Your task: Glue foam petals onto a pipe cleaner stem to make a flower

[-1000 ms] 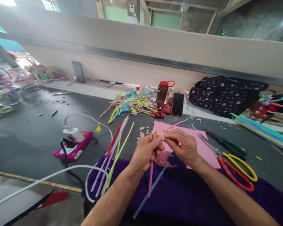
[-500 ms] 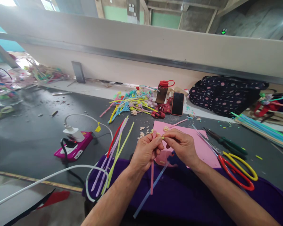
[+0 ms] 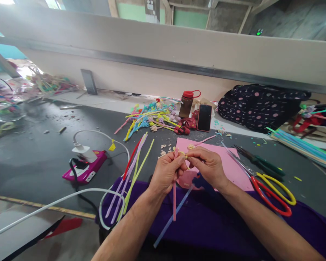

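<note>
My left hand [image 3: 167, 172] is closed around a pink pipe cleaner [image 3: 174, 206], whose stem hangs down below the fist. At its upper end, small yellow pieces [image 3: 182, 153] show between the two hands. My right hand [image 3: 208, 165] pinches a yellow bit there with thumb and forefinger; its exact shape is mostly covered by the fingers. Beneath both hands lies a pink sheet [image 3: 230, 168]. Another pink stem [image 3: 206, 140] with a pale curled end rests on the sheet. A blue glue stick [image 3: 174, 217] slants out from a dark blue tool [image 3: 202, 181] below my right hand.
Scissors [image 3: 273, 192] and dark green pliers [image 3: 263, 164] lie at the right. Loose pipe cleaners [image 3: 136, 174] and a magenta power strip [image 3: 88, 170] with cables are left. Behind are a pile of coloured stems [image 3: 149, 117], a bottle [image 3: 186, 105], a phone [image 3: 204, 117] and a bag [image 3: 260, 107].
Both hands stay almost in place, with the right fingers shifting slightly at the yellow piece. The whole view has moved a little.
</note>
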`<state>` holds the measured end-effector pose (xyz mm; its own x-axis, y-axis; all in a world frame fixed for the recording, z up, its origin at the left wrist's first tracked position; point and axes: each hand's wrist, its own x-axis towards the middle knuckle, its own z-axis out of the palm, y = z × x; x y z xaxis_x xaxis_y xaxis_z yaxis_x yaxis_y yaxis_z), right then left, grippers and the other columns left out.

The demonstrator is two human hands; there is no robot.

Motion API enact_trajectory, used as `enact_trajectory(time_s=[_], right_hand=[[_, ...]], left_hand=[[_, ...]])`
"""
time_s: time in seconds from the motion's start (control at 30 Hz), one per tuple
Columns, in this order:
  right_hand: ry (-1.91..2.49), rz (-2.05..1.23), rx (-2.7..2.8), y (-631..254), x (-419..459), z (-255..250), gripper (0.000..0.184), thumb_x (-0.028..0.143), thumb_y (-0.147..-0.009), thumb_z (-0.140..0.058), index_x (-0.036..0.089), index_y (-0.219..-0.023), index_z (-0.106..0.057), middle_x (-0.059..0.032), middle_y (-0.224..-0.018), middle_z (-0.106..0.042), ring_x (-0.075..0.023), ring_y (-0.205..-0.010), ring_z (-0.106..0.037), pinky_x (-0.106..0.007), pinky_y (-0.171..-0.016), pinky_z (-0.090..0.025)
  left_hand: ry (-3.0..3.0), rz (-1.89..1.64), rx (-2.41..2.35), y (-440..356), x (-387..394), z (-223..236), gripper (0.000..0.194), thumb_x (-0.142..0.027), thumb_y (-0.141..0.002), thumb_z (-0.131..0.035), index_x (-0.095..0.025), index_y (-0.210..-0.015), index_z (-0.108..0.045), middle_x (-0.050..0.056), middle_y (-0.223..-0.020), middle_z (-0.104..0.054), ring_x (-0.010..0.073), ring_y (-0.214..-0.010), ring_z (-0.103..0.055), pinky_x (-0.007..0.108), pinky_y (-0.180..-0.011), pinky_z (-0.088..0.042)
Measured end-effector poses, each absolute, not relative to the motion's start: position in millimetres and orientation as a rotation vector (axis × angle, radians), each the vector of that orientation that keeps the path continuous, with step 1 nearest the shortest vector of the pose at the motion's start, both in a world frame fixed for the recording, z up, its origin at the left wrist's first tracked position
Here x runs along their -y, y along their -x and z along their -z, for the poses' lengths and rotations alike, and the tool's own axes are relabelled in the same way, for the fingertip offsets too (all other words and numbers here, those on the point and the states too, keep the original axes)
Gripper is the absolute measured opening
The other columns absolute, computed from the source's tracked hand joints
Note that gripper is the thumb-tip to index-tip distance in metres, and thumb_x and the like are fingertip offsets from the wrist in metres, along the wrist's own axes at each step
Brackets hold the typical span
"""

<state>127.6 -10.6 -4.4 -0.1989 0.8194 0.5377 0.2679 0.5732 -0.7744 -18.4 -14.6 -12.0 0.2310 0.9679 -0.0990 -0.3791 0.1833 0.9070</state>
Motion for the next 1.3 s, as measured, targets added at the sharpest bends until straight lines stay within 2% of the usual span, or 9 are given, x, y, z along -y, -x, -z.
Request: enact_trajectory(time_s=[0.27, 0.43, 0.57, 0.73, 0.9, 1.0, 1.1, 1.3], right_hand=[[0.954, -0.876, 1.640, -135, 8, 2, 0.012, 0.023, -0.078, -0.061, 0.020, -0.086, -0.069, -0.0014, -0.079, -0.067, -0.0091, -0.052, -0.060, -0.020, -0.047, -0.049], [0.927, -0.768, 1.744, -146, 7, -4, 0.014, 0.022, -0.077, -0.062, 0.021, -0.089, -0.068, -0.0043, -0.088, -0.066, -0.0123, -0.064, -0.060, -0.023, -0.051, -0.050], [0.829, -0.611, 1.913, -149, 8, -9, 0.010, 0.019, -0.077, -0.063, 0.019, -0.085, -0.067, -0.0035, -0.077, -0.065, -0.0154, -0.074, -0.060, -0.026, -0.061, -0.048], [0.855, -0.542, 2.022, -145, 9, -11, 0.007, 0.018, -0.081, -0.057, 0.018, -0.083, -0.064, -0.0021, -0.069, -0.061, -0.0123, -0.062, -0.055, -0.024, -0.055, -0.043], [0.971, -0.577, 2.019, -144, 10, -11, 0.008, 0.015, -0.080, -0.054, 0.017, -0.075, -0.060, -0.0001, -0.066, -0.056, -0.0107, -0.058, -0.052, -0.023, -0.055, -0.042], [1.020, -0.672, 1.939, -148, 8, -9, 0.007, 0.016, -0.081, -0.054, 0.017, -0.077, -0.060, -0.0015, -0.075, -0.059, -0.0093, -0.056, -0.052, -0.022, -0.052, -0.043], [1.047, -0.699, 1.894, -155, 7, -9, 0.007, 0.018, -0.081, -0.054, 0.017, -0.079, -0.061, -0.0027, -0.082, -0.060, -0.0095, -0.058, -0.053, -0.022, -0.053, -0.044], [1.004, -0.580, 2.022, -161, 9, -21, 0.009, 0.015, -0.079, -0.055, 0.017, -0.074, -0.062, -0.0007, -0.068, -0.059, -0.0106, -0.059, -0.052, -0.023, -0.056, -0.042]], left_hand=[[-0.847, -0.957, -0.796, 23, 11, 13, 0.031, -0.037, -0.074, -0.060, -0.012, -0.059, -0.053, -0.004, -0.045, -0.050, -0.0003, -0.031, -0.033, 0.012, -0.028, -0.016], [-0.802, -0.807, -0.719, 26, 8, 14, 0.033, -0.037, -0.076, -0.058, -0.011, -0.056, -0.053, -0.005, -0.040, -0.045, -0.0003, -0.030, -0.032, 0.012, -0.027, -0.014], [-0.809, -0.800, -0.732, 26, 9, 13, 0.030, -0.035, -0.073, -0.062, -0.011, -0.057, -0.052, -0.004, -0.044, -0.050, -0.0004, -0.031, -0.035, 0.011, -0.028, -0.015], [-0.841, -0.817, -0.766, 25, 11, 11, 0.029, -0.036, -0.071, -0.063, -0.012, -0.060, -0.051, -0.003, -0.047, -0.053, 0.0002, -0.031, -0.037, 0.011, -0.028, -0.016], [-0.874, -0.837, -0.797, 26, 12, 10, 0.024, -0.035, -0.074, -0.060, -0.013, -0.066, -0.053, -0.004, -0.049, -0.050, -0.0003, -0.033, -0.033, 0.010, -0.029, -0.015], [-0.888, -0.836, -0.750, 26, 14, 9, 0.015, -0.026, -0.074, -0.059, -0.014, -0.082, -0.057, -0.004, -0.058, -0.052, 0.0008, -0.038, -0.036, 0.010, -0.030, -0.020], [-0.944, -0.765, -0.727, 24, 15, 8, 0.016, -0.021, -0.074, -0.055, -0.013, -0.087, -0.059, -0.001, -0.062, -0.056, 0.0028, -0.041, -0.043, 0.011, -0.032, -0.029], [-1.104, -0.607, -0.837, 23, 19, 3, 0.024, -0.028, -0.076, -0.053, -0.009, -0.086, -0.062, 0.004, -0.060, -0.063, 0.0083, -0.042, -0.053, 0.015, -0.032, -0.038]])
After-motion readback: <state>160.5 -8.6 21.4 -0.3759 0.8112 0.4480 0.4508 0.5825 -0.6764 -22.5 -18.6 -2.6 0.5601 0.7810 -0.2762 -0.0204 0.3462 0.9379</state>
